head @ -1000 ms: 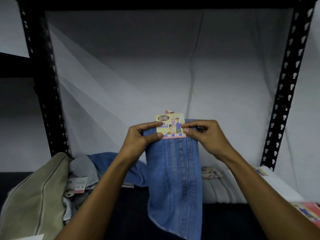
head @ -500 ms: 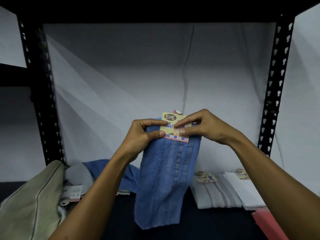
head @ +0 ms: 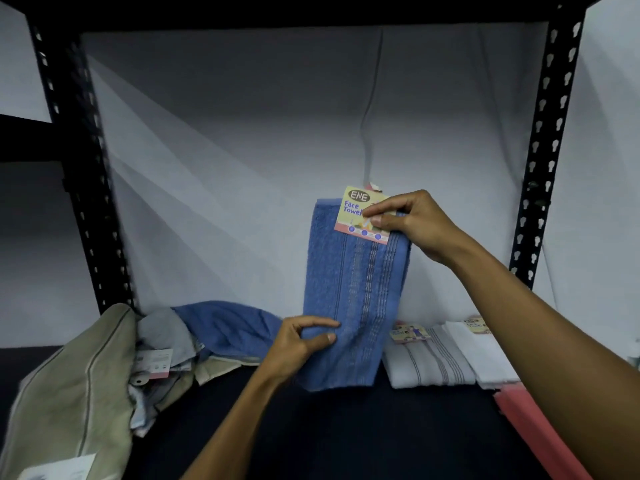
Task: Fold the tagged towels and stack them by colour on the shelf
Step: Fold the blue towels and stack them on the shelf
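A blue towel point(head: 353, 292), folded into a long strip, hangs upright above the dark shelf point(head: 329, 434). A yellow and pink card tag point(head: 356, 211) sits at its top edge. My right hand point(head: 415, 226) pinches the towel's top at the tag. Lower down, my left hand point(head: 298, 344) pinches the strip's left edge near the bottom. Folded white striped towels point(head: 429, 362) with tags lie on the shelf at the right, and a pink towel point(head: 533, 431) lies in front of them.
A heap of unfolded towels lies at the left: a beige one point(head: 72, 393), a pale grey one point(head: 162, 337) and a second blue one point(head: 228, 327). Black perforated uprights point(head: 540, 161) frame the shelf, with white sheeting point(head: 242, 150) behind it.
My left hand has let go of the top edge and dropped to pinch the towel near its bottom. My right hand has stayed on the tag. The view has shifted left.
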Demonstrator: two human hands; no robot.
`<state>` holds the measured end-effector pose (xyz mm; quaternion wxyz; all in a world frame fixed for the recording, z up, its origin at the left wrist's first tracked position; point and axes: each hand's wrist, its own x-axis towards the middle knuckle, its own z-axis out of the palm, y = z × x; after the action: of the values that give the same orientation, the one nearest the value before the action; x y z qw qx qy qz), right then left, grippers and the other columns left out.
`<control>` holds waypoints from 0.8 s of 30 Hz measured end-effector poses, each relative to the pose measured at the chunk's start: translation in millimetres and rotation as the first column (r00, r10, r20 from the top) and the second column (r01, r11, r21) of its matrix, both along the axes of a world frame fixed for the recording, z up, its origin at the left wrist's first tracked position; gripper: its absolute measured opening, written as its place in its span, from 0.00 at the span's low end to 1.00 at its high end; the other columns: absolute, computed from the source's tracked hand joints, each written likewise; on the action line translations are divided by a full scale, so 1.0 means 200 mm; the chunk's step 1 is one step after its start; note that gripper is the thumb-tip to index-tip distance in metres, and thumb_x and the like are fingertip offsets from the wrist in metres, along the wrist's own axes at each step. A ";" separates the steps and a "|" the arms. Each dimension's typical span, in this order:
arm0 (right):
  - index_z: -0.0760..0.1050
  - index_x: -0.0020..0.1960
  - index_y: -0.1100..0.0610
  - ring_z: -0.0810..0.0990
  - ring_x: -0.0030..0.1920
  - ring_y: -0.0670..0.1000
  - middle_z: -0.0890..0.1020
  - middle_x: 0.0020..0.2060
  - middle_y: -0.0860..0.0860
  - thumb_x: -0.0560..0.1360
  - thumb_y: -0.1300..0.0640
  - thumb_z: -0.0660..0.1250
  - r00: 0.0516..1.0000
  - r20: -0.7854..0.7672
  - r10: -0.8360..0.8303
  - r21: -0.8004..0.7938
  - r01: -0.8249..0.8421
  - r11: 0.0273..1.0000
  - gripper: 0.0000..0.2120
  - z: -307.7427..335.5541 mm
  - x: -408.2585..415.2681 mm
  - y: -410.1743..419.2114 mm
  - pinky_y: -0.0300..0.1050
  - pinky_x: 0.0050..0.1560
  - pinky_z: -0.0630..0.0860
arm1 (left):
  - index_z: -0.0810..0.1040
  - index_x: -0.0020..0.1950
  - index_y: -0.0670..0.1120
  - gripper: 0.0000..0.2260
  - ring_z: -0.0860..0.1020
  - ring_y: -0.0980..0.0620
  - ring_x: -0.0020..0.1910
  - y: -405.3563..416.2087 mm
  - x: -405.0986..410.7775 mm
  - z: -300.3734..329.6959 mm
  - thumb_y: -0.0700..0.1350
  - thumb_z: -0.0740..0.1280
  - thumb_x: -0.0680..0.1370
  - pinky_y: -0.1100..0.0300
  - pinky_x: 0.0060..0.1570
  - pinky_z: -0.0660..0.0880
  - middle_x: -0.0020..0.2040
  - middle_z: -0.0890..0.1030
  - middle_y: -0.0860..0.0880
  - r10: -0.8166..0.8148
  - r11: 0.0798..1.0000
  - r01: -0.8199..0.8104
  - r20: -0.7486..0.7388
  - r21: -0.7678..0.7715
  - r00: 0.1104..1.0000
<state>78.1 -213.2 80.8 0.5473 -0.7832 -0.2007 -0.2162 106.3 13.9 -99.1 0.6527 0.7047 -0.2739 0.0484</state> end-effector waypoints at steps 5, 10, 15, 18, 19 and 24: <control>0.84 0.47 0.56 0.82 0.44 0.43 0.84 0.49 0.47 0.73 0.69 0.71 0.995 -0.039 -0.094 0.115 0.098 0.989 0.10 -0.08 0.04 -0.12 0.39 0.49 0.80 | 0.87 0.43 0.47 0.12 0.81 0.51 0.45 0.09 0.01 -0.20 0.30 0.71 0.73 0.64 0.44 0.78 0.43 0.86 0.49 0.059 0.990 -0.087 -0.236 -0.110 0.970; 0.84 0.45 0.54 0.82 0.39 0.46 0.85 0.45 0.52 0.73 0.67 0.72 0.967 -0.195 -0.161 0.232 0.205 0.951 0.09 -0.28 0.04 -0.23 0.40 0.41 0.79 | 0.83 0.48 0.42 0.06 0.83 0.48 0.44 0.21 0.02 -0.17 0.33 0.69 0.75 0.55 0.46 0.81 0.45 0.85 0.43 0.058 0.868 -0.253 -0.418 -0.428 0.907; 0.84 0.45 0.57 0.82 0.38 0.49 0.85 0.42 0.54 0.73 0.67 0.72 0.925 -0.338 -0.174 0.320 0.287 0.903 0.07 -0.52 -0.03 -0.23 0.44 0.41 0.79 | 0.79 0.54 0.44 0.07 0.83 0.47 0.44 0.32 0.06 -0.07 0.35 0.67 0.78 0.57 0.42 0.83 0.49 0.83 0.43 0.121 0.813 -0.336 -0.426 -0.476 0.897; 0.84 0.44 0.60 0.84 0.38 0.47 0.86 0.40 0.54 0.72 0.68 0.73 0.900 -0.394 -0.186 0.336 0.329 0.882 0.05 -0.68 -0.12 -0.20 0.40 0.39 0.80 | 0.78 0.59 0.45 0.09 0.82 0.46 0.47 0.42 0.06 -0.04 0.38 0.66 0.80 0.56 0.41 0.82 0.52 0.83 0.43 0.065 0.877 -0.285 -0.494 -0.386 0.867; 0.84 0.44 0.61 0.84 0.37 0.46 0.86 0.39 0.53 0.72 0.68 0.73 0.891 -0.415 -0.186 0.341 0.341 0.876 0.04 -0.73 -0.15 -0.19 0.38 0.37 0.79 | 0.78 0.59 0.46 0.09 0.82 0.46 0.48 0.44 0.06 -0.04 0.38 0.65 0.80 0.56 0.41 0.82 0.52 0.83 0.43 0.045 0.904 -0.263 -0.537 -0.337 0.842; 0.83 0.46 0.60 0.83 0.41 0.49 0.85 0.44 0.55 0.73 0.67 0.72 0.812 -0.563 -0.152 0.195 0.309 0.931 0.04 -0.99 -0.16 -0.10 0.41 0.42 0.80 | 0.78 0.57 0.42 0.08 0.80 0.46 0.42 0.61 0.05 -0.16 0.40 0.65 0.79 0.55 0.39 0.80 0.48 0.80 0.42 0.093 0.963 -0.243 -0.706 -0.115 0.702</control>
<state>46.3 -233.1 -117.3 0.6550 -0.7460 0.0909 -0.0788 116.4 135.2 -132.0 0.7672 0.6243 0.0627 -0.1326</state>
